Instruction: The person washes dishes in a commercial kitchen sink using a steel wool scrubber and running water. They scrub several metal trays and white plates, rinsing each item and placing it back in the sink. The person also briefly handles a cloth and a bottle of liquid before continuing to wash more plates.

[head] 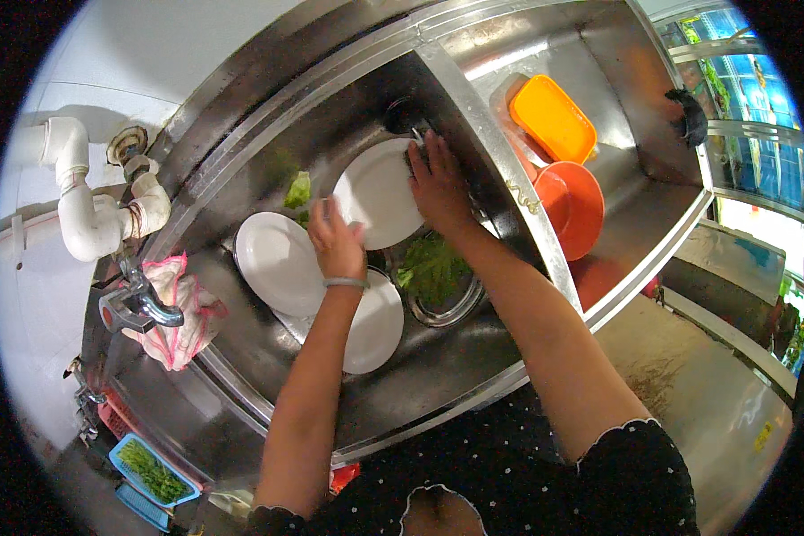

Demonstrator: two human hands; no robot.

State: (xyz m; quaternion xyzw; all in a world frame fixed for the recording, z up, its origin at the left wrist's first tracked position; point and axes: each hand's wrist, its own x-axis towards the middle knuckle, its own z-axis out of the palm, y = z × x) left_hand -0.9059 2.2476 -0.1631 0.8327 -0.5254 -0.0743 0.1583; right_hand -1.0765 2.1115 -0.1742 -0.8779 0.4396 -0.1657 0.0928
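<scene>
A white plate is in the steel sink basin, between my two hands. My right hand lies over its right edge with the fingers spread. At its lower left edge is my left hand, fingers partly bent and slightly blurred. Whether either hand grips the plate I cannot tell. Two more white plates lie in the basin, one to the left and one below, partly hidden by my left hand and forearm. Leafy greens lie over a round metal dish under my right forearm.
The right basin holds an orange-yellow tray and a red plastic bowl. A steel divider separates the basins. At left are a metal faucet, a pink-and-white cloth and white pipes. A blue basket holds greens.
</scene>
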